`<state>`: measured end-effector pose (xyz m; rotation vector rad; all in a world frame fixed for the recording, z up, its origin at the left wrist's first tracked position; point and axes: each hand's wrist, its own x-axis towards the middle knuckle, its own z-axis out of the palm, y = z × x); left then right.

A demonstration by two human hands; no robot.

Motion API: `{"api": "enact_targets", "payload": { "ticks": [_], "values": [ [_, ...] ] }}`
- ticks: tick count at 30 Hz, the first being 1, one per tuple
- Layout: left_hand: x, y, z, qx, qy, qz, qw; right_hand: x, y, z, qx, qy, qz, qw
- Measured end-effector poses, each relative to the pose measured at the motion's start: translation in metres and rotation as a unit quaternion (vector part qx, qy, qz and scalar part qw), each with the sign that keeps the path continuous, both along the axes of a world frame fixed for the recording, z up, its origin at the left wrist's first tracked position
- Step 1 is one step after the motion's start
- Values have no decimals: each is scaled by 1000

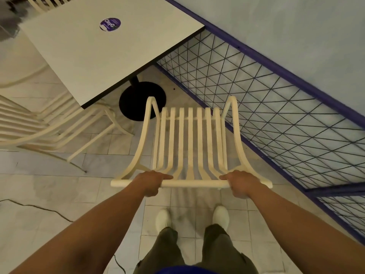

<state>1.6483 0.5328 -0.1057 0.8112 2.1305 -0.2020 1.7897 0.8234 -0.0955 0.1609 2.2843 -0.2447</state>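
- On the tiled floor (59, 184), off the table's (88, 62) near corner, is the chair (190, 135), close beside the wire fence (276, 115).
- Left hand (152, 182) and right hand (240, 184), 2 curled fists, grip the chair's top.
- Judged from this, it is not yet tucked under the table; pushing it in is left.

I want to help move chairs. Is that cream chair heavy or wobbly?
Probably light for its size: the chair is just thin slats with gaps. Likely stiff, as the slats hold their curve. It might tip if pushed from the top rail that the left hand and right hand grip.
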Motion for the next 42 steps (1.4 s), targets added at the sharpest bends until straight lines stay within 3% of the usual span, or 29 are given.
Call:
{"api": "enact_targets", "payload": {
  "ticks": [25,42],
  "values": [
    [38,104,-5,11,10,152,988,-72,128,18,38,5,160,986],
    [30,115,-18,31,-59,180,981,-81,124,7,33,2,105,994]
  ]
}}
